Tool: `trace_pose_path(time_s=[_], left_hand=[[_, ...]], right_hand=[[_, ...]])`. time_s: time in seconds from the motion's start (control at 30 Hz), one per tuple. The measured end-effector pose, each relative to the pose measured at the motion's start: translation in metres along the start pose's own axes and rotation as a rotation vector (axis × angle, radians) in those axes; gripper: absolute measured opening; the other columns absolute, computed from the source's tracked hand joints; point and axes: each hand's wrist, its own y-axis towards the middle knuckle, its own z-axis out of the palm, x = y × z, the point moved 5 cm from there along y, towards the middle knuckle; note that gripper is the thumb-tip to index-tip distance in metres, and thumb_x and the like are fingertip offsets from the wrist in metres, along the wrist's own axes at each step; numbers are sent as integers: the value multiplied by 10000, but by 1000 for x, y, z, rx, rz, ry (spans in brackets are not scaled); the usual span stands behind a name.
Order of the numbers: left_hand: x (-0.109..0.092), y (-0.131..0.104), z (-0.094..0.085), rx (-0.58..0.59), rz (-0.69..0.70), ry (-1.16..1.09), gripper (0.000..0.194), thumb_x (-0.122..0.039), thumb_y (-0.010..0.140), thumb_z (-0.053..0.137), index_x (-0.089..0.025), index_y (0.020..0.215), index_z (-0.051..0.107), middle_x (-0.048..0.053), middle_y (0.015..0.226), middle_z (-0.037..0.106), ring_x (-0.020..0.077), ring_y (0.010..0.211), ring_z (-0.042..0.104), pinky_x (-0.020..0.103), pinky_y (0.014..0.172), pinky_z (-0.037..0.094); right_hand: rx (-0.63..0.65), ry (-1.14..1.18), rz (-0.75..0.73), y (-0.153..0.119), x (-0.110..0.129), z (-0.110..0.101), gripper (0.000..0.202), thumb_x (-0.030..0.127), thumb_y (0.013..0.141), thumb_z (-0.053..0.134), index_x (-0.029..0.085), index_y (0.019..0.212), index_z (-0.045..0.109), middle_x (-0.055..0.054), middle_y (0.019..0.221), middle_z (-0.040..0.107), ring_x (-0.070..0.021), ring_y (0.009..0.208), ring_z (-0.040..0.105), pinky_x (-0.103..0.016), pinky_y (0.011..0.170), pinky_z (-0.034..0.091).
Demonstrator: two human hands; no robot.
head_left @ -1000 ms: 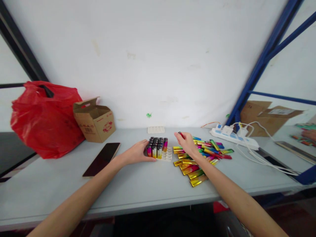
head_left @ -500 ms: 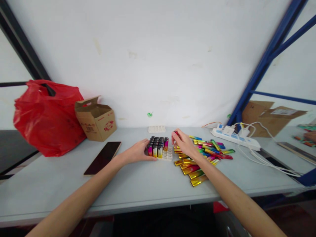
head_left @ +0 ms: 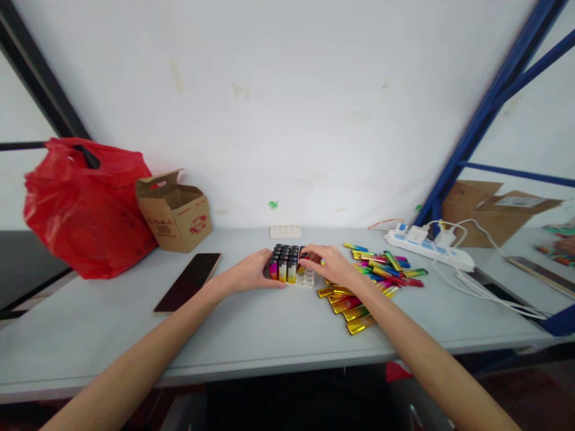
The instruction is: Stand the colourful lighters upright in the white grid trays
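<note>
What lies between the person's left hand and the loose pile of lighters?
The head view shows a white tray with upright lighters, the right hand at its right side.

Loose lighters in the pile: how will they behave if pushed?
The lighters would probably slide more than roll, since they look flattened and lie on their sides. Their shiny, foil-like surface suggests they may be slippery to grip. Many overlap, so pushing one would likely shift its neighbours.
</note>
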Motion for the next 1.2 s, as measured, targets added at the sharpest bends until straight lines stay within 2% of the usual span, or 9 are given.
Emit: trace_pose_path(time_s=[0.23, 0.5, 0.63, 0.77, 0.83, 0.9, 0.97, 1.03, 1.2], left_hand=[[0, 0, 1, 22, -2, 29, 719, -721, 688, 812, -186, 1140, 650, 125, 1121, 714, 349, 1011, 693, 424, 887, 544], [2, 0, 0, -4, 8, 22, 740, -731, 675, 812, -201, 1170, 664, 101, 1122, 729, 329, 1002, 698, 403, 885, 545], [2, 1, 1, 12, 7, 56, 733, -732, 693, 803, -191, 1165, 658, 113, 1135, 725, 341, 1025, 698, 421, 913, 546], [-1, 1, -1, 30, -1, 69, 744, -727, 699, 799, -184, 1186, 651, 130, 1178, 715, 358, 1080, 690, 444, 980, 540], [-2, 1, -1, 33, -11, 70, 750, -739, 697, 792, -183, 1181, 653, 133, 1183, 714, 364, 1092, 689, 451, 991, 541], [-3, 0, -2, 34, -22, 71, 756, -749, 695, 786, -184, 1180, 654, 134, 1182, 714, 366, 1092, 691, 452, 993, 543], [-3, 0, -1, 36, -23, 67, 764, -752, 692, 786, -186, 1187, 652, 130, 1184, 715, 365, 1091, 695, 447, 994, 545], [-2, 0, -2, 25, -27, 67, 757, -755, 679, 791, -189, 1163, 661, 124, 1168, 722, 367, 1067, 702, 448, 978, 551], [-1, 0, -3, 5, -45, 70, 737, -781, 643, 791, -192, 1072, 677, 129, 1111, 730, 362, 1005, 704, 458, 922, 565]], right_hand=[[74, 15, 42, 0, 5, 1, 265, 460, 1007, 634, 210, 947, 694, 14, 732, 705, -145, 638, 620, -245, 616, 413], [80, -335, 187, 3, -6, 5, 492, 579, 970, 664, 203, 652, 642, 6, 581, 619, -123, 524, 462, -277, 563, 249], [24, -361, 156, 1, -13, -18, 554, 564, 1063, 494, 204, 679, 664, -17, 616, 653, -139, 568, 530, -275, 598, 298], [-133, -508, 258, -10, -46, -67, 415, 406, 1098, 452, 189, 892, 740, -74, 816, 760, -187, 748, 671, -277, 725, 415], [-132, -588, 368, -21, -72, -88, 258, 292, 1058, 527, 165, 1060, 752, -107, 965, 789, -210, 898, 713, -283, 825, 466], [-99, -675, 492, -33, -99, -102, 251, 196, 1000, 582, 131, 1179, 746, -160, 1166, 773, -246, 1110, 702, -309, 964, 478], [-37, -700, 592, -42, -121, -106, 289, 182, 972, 613, 115, 1214, 755, -190, 1273, 744, -277, 1206, 682, -336, 1028, 475], [15, -687, 635, -46, -134, -103, 269, 199, 953, 644, 118, 1166, 787, -190, 1231, 766, -297, 1161, 712, -345, 1000, 501], [75, -643, 617, -42, -139, -90, 183, 204, 927, 676, 166, 1022, 829, -121, 1031, 820, -268, 978, 761, -310, 889, 530]])
